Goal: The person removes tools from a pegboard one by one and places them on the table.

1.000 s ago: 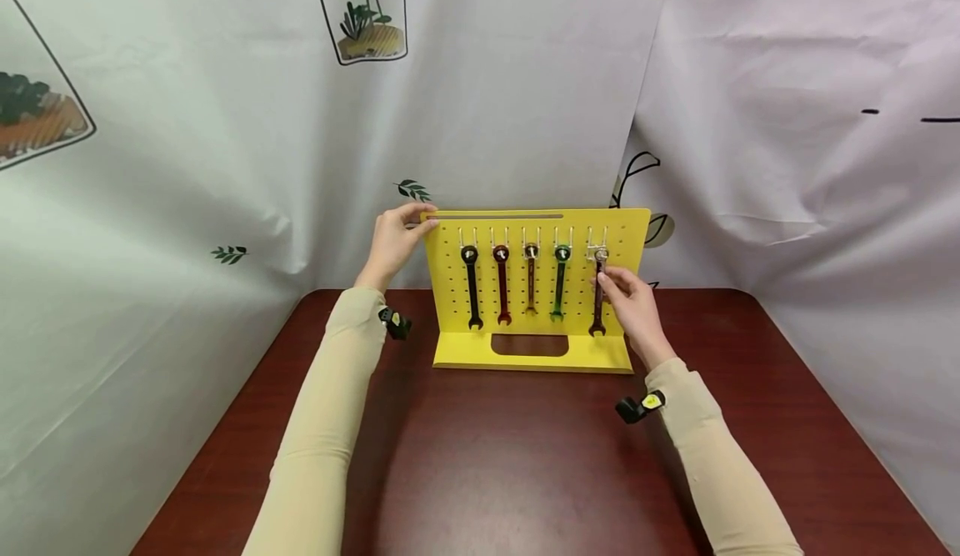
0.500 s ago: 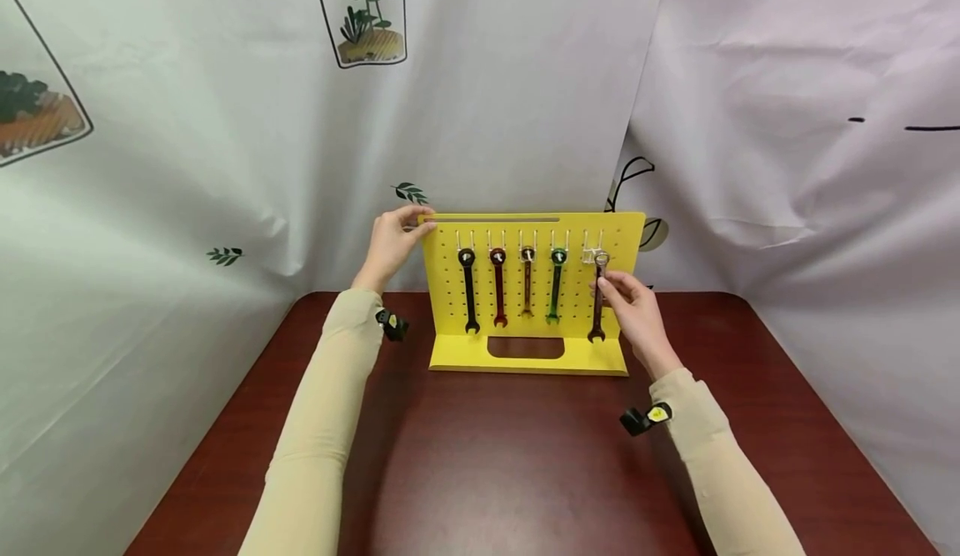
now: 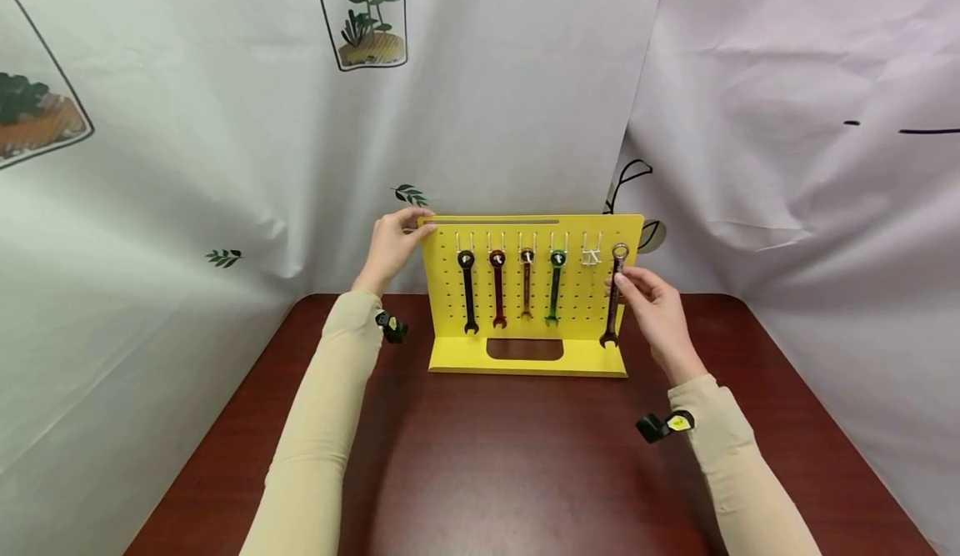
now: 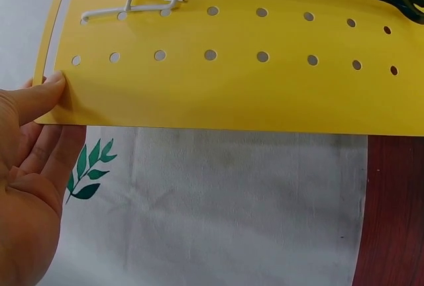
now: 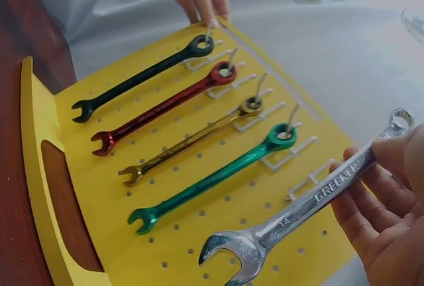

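Observation:
A yellow pegboard stand (image 3: 581,310) stands upright on the table. At its upper left corner my left hand (image 3: 390,247) pinches the board's edge, thumb on the front face and fingers behind. My right hand (image 3: 662,318) holds a silver combination wrench (image 5: 298,212) by its shaft, ring end up and open end down, just in front of the board's right side. The wrench is off its white hook (image 3: 592,256), which carries nothing. A black wrench (image 5: 142,77), a red wrench (image 5: 165,107), a gold wrench (image 5: 192,140) and a green wrench (image 5: 212,181) hang from the other hooks.
The stand's base (image 3: 457,358) rests toward the back of a dark red table (image 3: 480,448). A pale printed cloth (image 3: 510,106) hangs behind it and along both sides.
The silver wrench has come off its hook and moved to the right and outward with my right hand. My left hand keeps its place on the board's corner.

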A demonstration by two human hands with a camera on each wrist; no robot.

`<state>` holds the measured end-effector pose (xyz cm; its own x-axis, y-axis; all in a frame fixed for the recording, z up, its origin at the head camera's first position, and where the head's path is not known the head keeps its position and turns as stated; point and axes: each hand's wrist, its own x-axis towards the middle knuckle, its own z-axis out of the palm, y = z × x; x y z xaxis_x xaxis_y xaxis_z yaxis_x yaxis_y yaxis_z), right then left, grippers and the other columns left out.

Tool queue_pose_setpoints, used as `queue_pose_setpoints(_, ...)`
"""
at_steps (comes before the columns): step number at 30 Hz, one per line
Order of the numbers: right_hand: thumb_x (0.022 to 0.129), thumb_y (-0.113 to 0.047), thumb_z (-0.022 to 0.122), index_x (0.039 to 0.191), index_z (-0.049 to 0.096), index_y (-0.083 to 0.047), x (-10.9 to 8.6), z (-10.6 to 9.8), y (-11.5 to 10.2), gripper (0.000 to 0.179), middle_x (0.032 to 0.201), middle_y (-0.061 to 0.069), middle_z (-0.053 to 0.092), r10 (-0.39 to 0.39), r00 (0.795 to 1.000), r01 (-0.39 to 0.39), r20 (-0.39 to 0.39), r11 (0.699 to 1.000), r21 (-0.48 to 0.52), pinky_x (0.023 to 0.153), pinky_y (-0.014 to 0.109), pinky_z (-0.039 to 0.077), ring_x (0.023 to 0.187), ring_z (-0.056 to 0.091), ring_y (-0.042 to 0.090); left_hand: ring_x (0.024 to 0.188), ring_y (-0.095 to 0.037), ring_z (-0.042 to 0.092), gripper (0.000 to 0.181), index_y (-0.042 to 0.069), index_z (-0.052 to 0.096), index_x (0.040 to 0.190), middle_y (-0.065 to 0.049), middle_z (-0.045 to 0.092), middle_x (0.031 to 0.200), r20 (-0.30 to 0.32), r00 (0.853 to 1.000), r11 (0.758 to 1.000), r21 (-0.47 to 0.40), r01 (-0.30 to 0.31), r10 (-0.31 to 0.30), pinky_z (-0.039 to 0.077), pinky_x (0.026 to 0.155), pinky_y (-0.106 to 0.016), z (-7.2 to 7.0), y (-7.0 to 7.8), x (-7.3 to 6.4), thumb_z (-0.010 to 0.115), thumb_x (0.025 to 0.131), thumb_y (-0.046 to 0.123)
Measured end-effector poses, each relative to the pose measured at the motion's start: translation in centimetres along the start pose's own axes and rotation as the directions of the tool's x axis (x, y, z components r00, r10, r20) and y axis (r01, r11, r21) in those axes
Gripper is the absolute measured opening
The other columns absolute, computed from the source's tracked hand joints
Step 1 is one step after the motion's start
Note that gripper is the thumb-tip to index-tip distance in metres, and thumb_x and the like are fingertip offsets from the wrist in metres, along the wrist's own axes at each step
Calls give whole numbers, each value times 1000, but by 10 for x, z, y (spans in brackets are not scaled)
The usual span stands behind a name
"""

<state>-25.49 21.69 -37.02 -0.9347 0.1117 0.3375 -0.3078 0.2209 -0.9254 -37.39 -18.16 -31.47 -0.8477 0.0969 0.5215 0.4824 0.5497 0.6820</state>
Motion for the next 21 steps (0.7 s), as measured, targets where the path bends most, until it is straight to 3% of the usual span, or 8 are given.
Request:
queue_pose_setpoints(8, 101, -28, 65, 126, 64, 1, -3, -26, -7, 38, 98, -11, 74, -38, 999, 38, -30, 999, 12, 83, 14, 51, 92, 66, 2, 102, -24, 66, 26, 9, 73, 119, -10, 71, 115, -1, 1000, 1000, 7, -9, 9, 55, 88, -41, -2, -2, 1, 72, 96, 22)
queue_pose_setpoints(13, 99, -26, 68, 121, 68, -3, 3, -39, -5, 32, 95, -12, 74, -43, 997, 49, -68, 995, 88, 79, 14, 52, 87, 69, 5, 99, -24, 66, 25, 7, 74, 118, -10, 72, 112, -17, 1000, 1000, 7, -4, 4, 55, 88, -41, -6, -2, 0, 72, 96, 20)
queue_pose_setpoints(21, 97, -21, 71, 114, 71, -9, 3, -61, 10, 21, 89, -10, 72, 31, 994, -17, -101, 991, 135, 70, 14, 53, 74, 70, 6, 101, -26, 67, 26, 8, 74, 117, -12, 72, 110, -1, 1000, 1000, 3, 6, -6, 55, 87, -43, 0, -2, 0, 73, 95, 21)
